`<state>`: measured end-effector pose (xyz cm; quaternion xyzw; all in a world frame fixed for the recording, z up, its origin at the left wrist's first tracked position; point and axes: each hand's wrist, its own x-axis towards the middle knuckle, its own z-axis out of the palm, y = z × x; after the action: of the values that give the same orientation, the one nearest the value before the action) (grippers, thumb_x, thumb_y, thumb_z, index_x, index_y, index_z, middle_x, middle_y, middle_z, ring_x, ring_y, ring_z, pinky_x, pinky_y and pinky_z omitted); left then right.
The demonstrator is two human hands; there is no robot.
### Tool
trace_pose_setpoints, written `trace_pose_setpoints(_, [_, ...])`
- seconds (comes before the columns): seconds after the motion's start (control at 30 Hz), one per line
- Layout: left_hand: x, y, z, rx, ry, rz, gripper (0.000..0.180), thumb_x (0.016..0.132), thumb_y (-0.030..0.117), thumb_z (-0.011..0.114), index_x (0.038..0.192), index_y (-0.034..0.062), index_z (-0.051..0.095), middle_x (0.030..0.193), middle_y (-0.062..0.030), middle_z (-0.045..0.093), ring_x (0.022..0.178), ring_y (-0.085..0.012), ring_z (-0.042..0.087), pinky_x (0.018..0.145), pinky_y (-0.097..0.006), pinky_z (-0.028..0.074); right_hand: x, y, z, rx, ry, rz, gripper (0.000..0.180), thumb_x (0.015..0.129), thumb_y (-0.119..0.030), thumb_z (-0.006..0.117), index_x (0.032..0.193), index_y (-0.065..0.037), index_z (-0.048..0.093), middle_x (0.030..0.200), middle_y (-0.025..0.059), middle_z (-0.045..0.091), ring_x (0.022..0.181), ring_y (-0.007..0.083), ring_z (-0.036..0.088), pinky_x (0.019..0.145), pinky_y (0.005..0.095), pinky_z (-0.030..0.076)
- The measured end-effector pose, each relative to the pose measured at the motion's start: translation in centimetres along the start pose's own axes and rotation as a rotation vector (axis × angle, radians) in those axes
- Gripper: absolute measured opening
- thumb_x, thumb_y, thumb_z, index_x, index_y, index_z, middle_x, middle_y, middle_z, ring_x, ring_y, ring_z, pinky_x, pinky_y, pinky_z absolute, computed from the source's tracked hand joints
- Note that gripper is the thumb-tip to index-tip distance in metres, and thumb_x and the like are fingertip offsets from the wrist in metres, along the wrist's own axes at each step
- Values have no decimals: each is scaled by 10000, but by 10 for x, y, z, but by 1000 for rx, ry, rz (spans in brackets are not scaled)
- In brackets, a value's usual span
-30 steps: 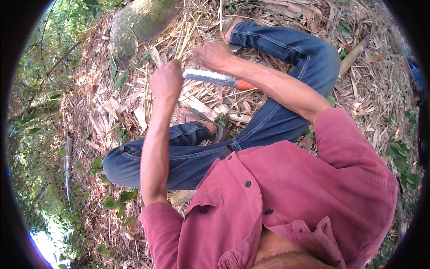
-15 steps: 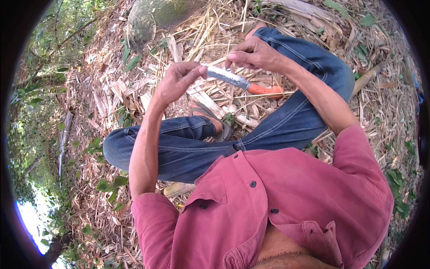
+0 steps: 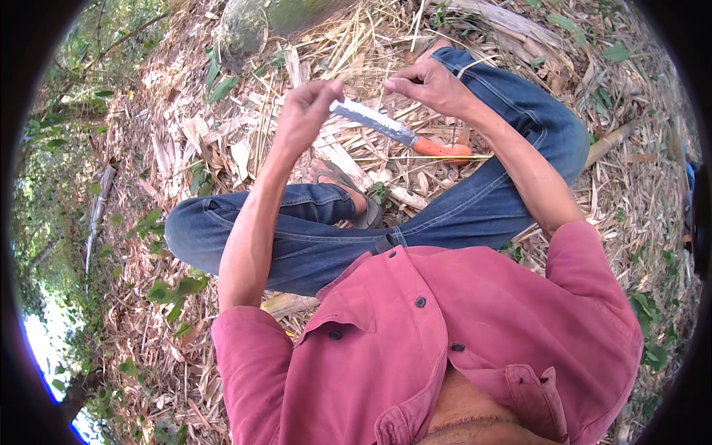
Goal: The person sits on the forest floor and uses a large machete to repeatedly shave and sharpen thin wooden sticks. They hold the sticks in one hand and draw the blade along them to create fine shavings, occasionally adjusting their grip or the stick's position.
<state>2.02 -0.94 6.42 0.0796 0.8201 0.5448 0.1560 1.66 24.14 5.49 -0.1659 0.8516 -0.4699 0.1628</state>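
Observation:
A knife [image 3: 380,126] with a broad grey blade and an orange handle lies among the dry litter between my legs. My left hand [image 3: 306,111] is just beyond the blade's tip, its thumb and fingers pinched together. Across from it, my right hand [image 3: 430,87] is also pinched, above the knife and close to my right knee. Whatever the two pinches hold is too thin to make out; pale straw behind them blends in.
Dry leaves and bamboo-like husks cover the ground, with yellow straw [image 3: 354,44] ahead. A mossy rock [image 3: 256,30] stands at the far side. My crossed legs in jeans [image 3: 475,189] frame the knife. A bamboo stick [image 3: 612,141] lies at right, green plants [image 3: 174,293] at left.
My left hand has moved a little to the right and upward, away from the blade's tip. My right hand has shifted slightly right. The knife stays in place.

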Motion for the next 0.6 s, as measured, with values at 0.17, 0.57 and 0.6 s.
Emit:
trace_pose_setpoints(0.17, [14,5,-9,-797,113,11,274,956,335,513,918,79,603,559,73,382,473,-25,305,411,-193,227,16,7,6,744,267,-47,295,965,-299,513,928,-36,642,654,-30,555,590,70,543,502,196,413])
trace_pose_setpoints(0.57, [4,5,71,-822,-5,-228,266,1004,193,366,1155,6,481,967,-127,609,897,-223,635,834,-353,528,35,-4,42,669,351,74,312,880,-336,645,1018,-55,656,890,18,637,793,90,571,760,254,456])
trace_pose_setpoints(0.6, [6,-1,72,-825,-24,-219,255,1001,209,388,1097,14,520,865,-72,591,781,-159,614,725,-302,520,36,-5,45,661,366,56,356,865,-357,659,1051,-54,648,835,-1,609,761,86,552,724,258,448])
